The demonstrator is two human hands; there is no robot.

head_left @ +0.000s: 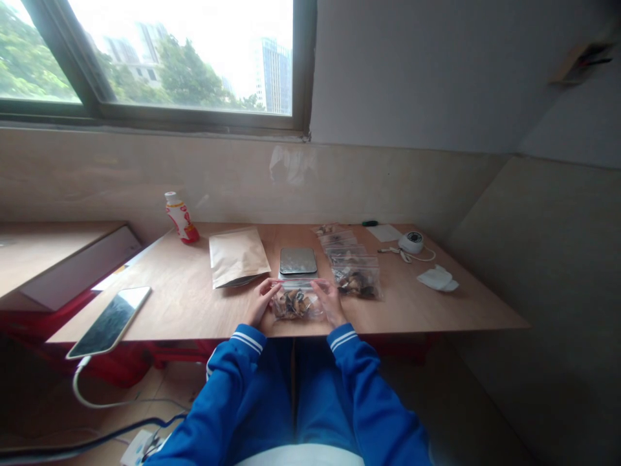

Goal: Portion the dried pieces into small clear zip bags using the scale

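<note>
Blue sleeves (220,372): reaching forward, smooth cloth with white stripes circling the cuffs.
Phone (110,321): lying on the wooden table (169,307), its near end reaching past the front edge, a white cable plugging into it.
Bottle (180,220): standing towards the back, white and red under a white cap; its printing is showing too small to read.
Brown pouch (239,255): lying flat, paper-like, its dark end facing the person.
Left hand (262,301): pinching the top left corner of the clear bag between thumb and fingers.
Clear bag (295,305): resting near the table's front edge, between both hands, a reddish strip running along its top, curled brown and dark pieces showing through.
Scale (297,260): sitting just behind the clear bag, its squarish metal plate gleaming dully.
Right hand (330,302): pinching the opposite top corner.
Filled bags (358,282): overlapping in a receding row, crinkled transparent plastic.
White sheet (385,233): lying behind them.
Round white device (411,243): sitting beside its looping cable.
Crumpled tissue (437,278): lying furthest right.
</note>
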